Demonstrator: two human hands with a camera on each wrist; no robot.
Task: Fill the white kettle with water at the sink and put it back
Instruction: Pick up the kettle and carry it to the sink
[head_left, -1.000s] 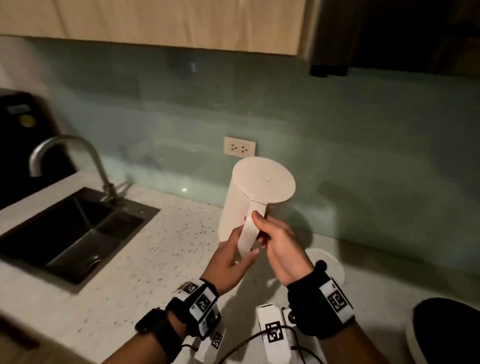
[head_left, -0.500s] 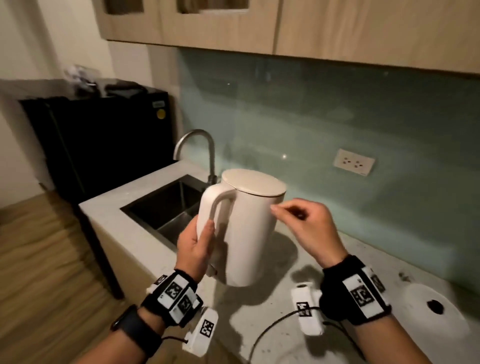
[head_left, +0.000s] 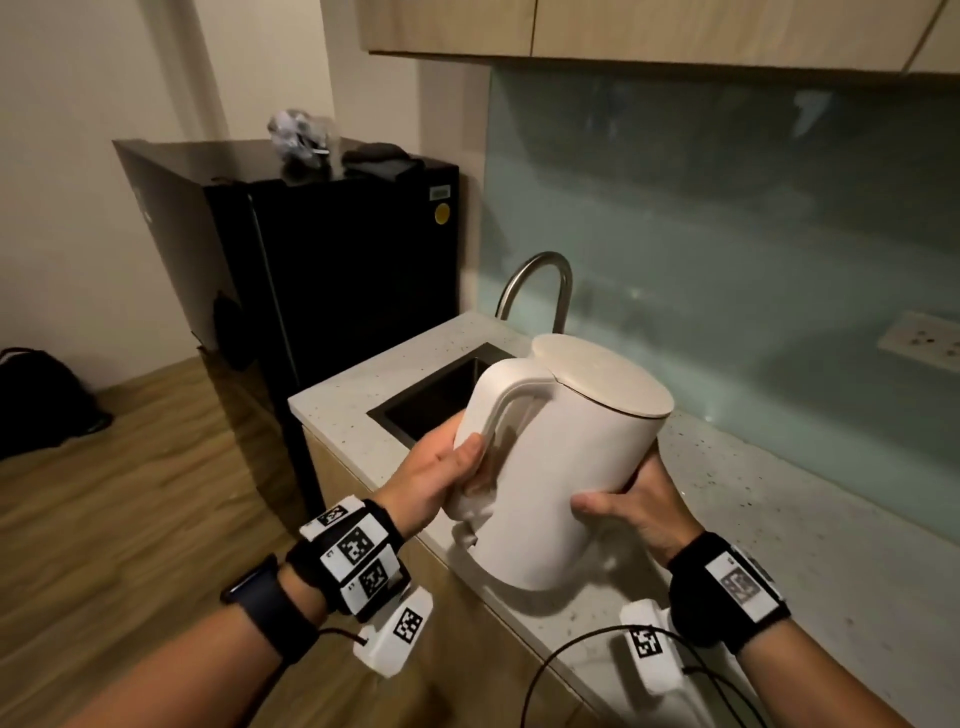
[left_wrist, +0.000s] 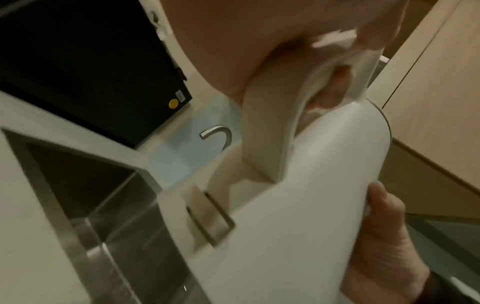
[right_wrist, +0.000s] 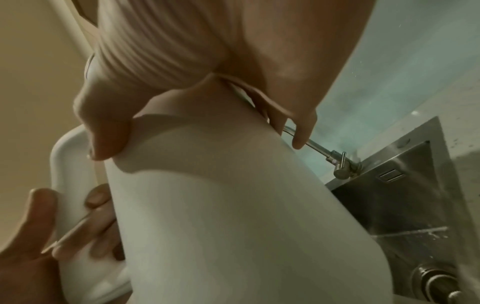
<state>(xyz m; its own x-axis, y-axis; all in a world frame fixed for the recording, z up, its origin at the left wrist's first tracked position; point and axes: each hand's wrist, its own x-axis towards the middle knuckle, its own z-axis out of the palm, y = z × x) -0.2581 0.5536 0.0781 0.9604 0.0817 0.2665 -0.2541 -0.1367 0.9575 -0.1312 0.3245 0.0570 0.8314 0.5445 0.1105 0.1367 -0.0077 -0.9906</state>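
Note:
The white kettle (head_left: 561, 457) hangs tilted in the air over the counter, just right of the sink (head_left: 441, 395), with its lid closed. My left hand (head_left: 441, 478) grips the kettle's handle (head_left: 498, 410), fingers curled through it. My right hand (head_left: 631, 512) clasps the lower body from the right, thumb across the front. In the left wrist view the handle (left_wrist: 270, 144) and kettle body (left_wrist: 298, 216) fill the frame above the steel sink (left_wrist: 109, 205). The right wrist view shows the kettle body (right_wrist: 207, 205), my thumb and the tap (right_wrist: 337, 162).
The curved steel tap (head_left: 545, 275) stands behind the sink. A black mini fridge (head_left: 322, 270) stands left of the counter (head_left: 779, 519). A wall socket (head_left: 919, 340) sits on the green backsplash. Wooden cabinets hang overhead. A dark bag (head_left: 36, 395) lies on the wood floor.
The kettle has been carried left toward the sink and tilted. My right hand, free half a second ago, now clasps its lower body. The left hand kept the handle.

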